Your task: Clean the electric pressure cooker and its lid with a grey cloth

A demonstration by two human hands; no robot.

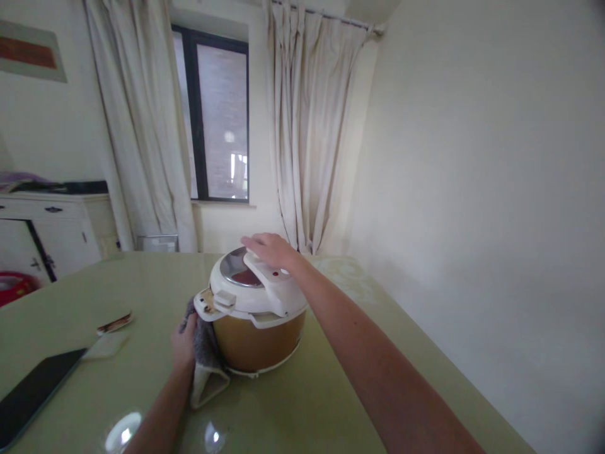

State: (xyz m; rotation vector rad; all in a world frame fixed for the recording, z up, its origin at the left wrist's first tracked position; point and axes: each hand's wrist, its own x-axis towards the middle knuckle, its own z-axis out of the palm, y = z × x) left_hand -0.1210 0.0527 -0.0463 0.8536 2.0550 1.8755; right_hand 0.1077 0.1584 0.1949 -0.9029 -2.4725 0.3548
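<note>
A white-lidded electric pressure cooker (259,343) with a gold-brown body stands upright on the table. Across its shiny domed lid (236,268) runs a white lid handle (267,277). My right hand (271,248) rests on top of this handle, fingers curled over its far part. Against the cooker's left side, my left hand (184,337) grips a grey cloth (205,347), whose pale-edged corner hangs down to the tabletop. The cloth touches the cooker below its side lug; the left fingertips are partly hidden behind it.
The glossy green table (142,277) reflects light. On its left lie a dark flat slab (38,394) and a small brown-and-white object (115,323). A wall (472,189) borders the right side. Behind are curtains (307,126), a window and a white cabinet (61,233); a red basin (16,287) is far left.
</note>
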